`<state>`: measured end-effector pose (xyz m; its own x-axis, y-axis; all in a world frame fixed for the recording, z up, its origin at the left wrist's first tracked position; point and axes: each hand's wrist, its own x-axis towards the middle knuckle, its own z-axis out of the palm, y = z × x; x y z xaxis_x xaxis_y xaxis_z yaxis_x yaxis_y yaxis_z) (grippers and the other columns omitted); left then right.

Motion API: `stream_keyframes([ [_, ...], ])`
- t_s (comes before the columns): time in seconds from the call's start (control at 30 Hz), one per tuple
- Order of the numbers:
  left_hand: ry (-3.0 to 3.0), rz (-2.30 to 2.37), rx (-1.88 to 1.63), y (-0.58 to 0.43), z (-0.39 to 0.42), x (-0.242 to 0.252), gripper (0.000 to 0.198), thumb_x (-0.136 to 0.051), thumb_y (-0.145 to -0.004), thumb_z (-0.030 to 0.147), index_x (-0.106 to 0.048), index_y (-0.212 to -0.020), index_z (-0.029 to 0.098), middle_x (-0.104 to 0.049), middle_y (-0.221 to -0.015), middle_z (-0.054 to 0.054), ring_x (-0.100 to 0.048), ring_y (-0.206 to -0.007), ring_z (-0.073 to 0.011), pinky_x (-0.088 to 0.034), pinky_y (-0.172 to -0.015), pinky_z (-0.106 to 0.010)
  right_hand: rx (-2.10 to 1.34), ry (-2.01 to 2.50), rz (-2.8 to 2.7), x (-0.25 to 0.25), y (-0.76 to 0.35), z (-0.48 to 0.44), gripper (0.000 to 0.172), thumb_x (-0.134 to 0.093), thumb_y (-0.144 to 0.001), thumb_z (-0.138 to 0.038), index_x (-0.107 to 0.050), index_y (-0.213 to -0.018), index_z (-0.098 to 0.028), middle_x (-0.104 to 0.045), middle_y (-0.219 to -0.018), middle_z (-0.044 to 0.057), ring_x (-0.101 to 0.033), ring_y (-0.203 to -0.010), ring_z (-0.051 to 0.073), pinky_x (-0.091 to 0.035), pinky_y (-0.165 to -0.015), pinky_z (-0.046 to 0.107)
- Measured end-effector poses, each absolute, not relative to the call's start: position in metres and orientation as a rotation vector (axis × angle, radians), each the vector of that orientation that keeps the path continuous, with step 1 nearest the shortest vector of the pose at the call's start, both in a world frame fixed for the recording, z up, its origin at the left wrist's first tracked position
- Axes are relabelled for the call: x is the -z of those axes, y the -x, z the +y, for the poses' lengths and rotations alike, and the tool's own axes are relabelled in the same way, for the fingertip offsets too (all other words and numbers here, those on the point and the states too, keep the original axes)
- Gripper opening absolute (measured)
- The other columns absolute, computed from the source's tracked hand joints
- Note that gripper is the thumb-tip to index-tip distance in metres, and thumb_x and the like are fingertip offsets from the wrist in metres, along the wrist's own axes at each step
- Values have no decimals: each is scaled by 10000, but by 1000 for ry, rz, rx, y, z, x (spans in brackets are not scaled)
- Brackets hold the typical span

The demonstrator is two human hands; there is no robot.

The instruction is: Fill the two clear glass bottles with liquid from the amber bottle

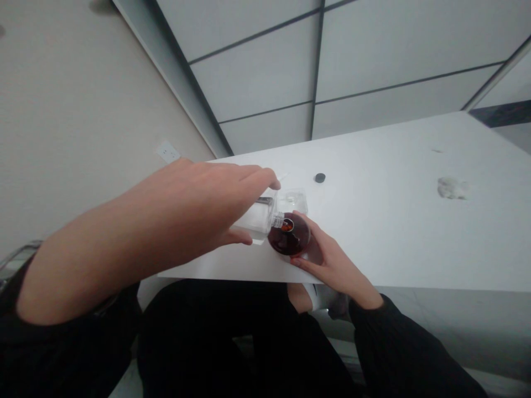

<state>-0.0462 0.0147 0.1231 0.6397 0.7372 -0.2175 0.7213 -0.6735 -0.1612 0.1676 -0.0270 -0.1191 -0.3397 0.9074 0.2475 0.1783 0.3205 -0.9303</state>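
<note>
Tipped on its side, a clear bottle (255, 220) is gripped by my left hand (219, 204). Its threaded neck points right, at the round opening of a dark amber bottle (289, 243). That amber bottle stands upright on the white table, and my right hand (327, 254) is wrapped around its right side. The clear neck meets or sits just over the amber rim; exact contact is hard to tell. Behind both bottles lies a clear plastic piece (296, 199), partly hidden. A small black cap (319, 178) rests farther back on the table.
The white table (394, 232) stretches to the right, its front edge close to my lap. A crumpled whitish, see-through item (452, 188) lies toward the right. Beyond the table stand panelled sliding doors (265, 77); a wall with a socket (168, 151) is at the left.
</note>
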Motion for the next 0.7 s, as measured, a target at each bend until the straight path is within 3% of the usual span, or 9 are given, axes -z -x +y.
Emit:
stream_keyframes([
  [0.2, 2793, -1226, -416, 45, 14, -125, 388, -719, -894, 456, -638, -1259, 351, -792, -1153, -20, -758, -920, -286, -572, -810, -390, -1080, 983, -1749, 118, -168, -27, 843, -788, -920, -496, -386, -1647, -351, -484, -1689, 98, -455, -1562, 366, -348, -1289, 655],
  [0.37, 2801, -1236, -413, 43, 14, -125, 399, -706, -903, 481, -641, -1274, 350, -787, -1202, -28, -760, -1019, -305, -587, -858, -393, -1086, 981, -1741, 119, -167, -27, 856, -796, -914, -492, -378, -1650, -366, -494, -1682, 88, -470, -1552, 362, -351, -1287, 656],
  [0.7, 2768, -1219, -413, 43, 14, -125, 407, -707, -896, 461, -636, -1284, 365, -782, -1227, -26, -766, -969, -298, -591, -848, -405, -1090, 986, -1739, 120, -168, -27, 854, -800, -910, -492, -382, -1645, -370, -506, -1673, 85, -485, -1542, 355, -358, -1283, 654],
])
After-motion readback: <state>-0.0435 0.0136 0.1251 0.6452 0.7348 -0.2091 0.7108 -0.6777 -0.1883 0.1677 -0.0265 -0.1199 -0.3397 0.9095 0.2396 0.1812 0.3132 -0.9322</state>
